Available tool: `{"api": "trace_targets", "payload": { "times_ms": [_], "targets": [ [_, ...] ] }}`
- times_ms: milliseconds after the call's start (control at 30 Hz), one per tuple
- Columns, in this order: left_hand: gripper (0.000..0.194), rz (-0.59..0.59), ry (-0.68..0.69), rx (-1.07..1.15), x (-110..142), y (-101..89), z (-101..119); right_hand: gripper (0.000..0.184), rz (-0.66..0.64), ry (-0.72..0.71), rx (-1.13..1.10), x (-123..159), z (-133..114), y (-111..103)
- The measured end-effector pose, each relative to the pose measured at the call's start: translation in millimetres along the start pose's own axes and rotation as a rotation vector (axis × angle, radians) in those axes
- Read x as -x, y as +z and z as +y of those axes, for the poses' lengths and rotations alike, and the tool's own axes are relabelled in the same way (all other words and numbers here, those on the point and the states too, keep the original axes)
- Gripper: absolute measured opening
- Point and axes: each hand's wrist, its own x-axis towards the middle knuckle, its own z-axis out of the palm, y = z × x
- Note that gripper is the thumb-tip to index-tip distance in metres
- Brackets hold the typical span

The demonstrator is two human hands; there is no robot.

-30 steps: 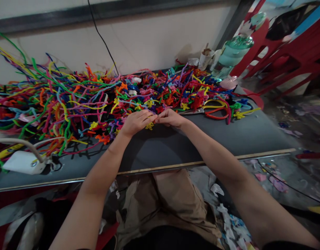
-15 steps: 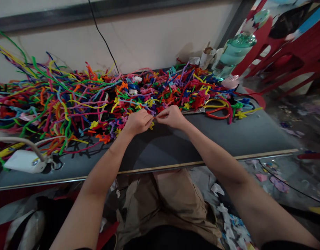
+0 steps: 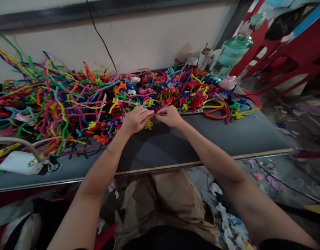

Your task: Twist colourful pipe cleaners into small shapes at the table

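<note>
My left hand (image 3: 135, 119) and my right hand (image 3: 170, 117) meet over the front edge of a heap of colourful pipe cleaners (image 3: 81, 93). Between the fingertips of both is a short orange-red pipe cleaner (image 3: 154, 115), mostly covered by the fingers. My left fingers are pressed together and extended over it; the right thumb and forefinger pinch its other end. Just below the left fingertips lies a yellow twisted pipe cleaner shape (image 3: 148, 125). Scissors (image 3: 215, 111) with orange and yellow handles rest right of my right hand.
The dark table (image 3: 227, 139) ends at a pale front edge near my lap. A white power adapter (image 3: 21, 162) with a cable lies at the left. A green bottle (image 3: 231, 52) and a paper cup (image 3: 205, 58) stand at the back right. Red chairs (image 3: 297, 59) are beyond.
The view has shifted slightly. My left fingers have straightened a little over the pipe cleaner, and more of the yellow shape below them shows. Both hands stay close together.
</note>
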Motion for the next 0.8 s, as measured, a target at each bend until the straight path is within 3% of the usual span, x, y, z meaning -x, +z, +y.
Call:
{"api": "trace_targets", "payload": {
  "times_ms": [133, 267, 333, 400, 500, 567, 633, 733, 800],
  "targets": [
    [0.023, -0.02, 0.126, -0.104, 2, 0.5, -3, 0.027, -0.114, 0.063, -0.119, -2, 4, -1],
    [0.02, 0.094, 0.011, -0.046, 1, 6.6, 5, 0.027, -0.05, 0.021, -0.081, 2, -3, -2],
    [0.021, 0.168, -0.155, 0.061, -1, 11.4, 11, 0.025, 0.021, -0.048, 0.063, 6, -9, -1],
    [0.022, 0.205, -0.41, 0.24, -3, 17.0, 16, 0.023, 0.085, -0.129, 0.258, 11, -13, 2],
    [0.029, 0.18, -0.811, 0.587, -6, 23.8, 18, 0.025, 0.138, -0.192, 0.468, 17, -15, 10],
    [0.034, 0.13, -0.907, 0.699, -6, 24.5, 17, 0.025, 0.164, -0.182, 0.491, 18, -15, 13],
    [0.03, 0.103, -0.766, 0.616, -4, 21.3, 13, 0.024, 0.183, -0.15, 0.413, 16, -14, 12],
    [0.025, 0.076, -0.32, 0.3, -1, 12.5, 7, 0.024, 0.127, -0.083, 0.175, 9, -8, 4],
    [0.027, 0.033, -0.113, 0.131, 1, 7.3, 4, 0.025, 0.034, -0.024, 0.028, 4, -2, -1]
  ]
}}
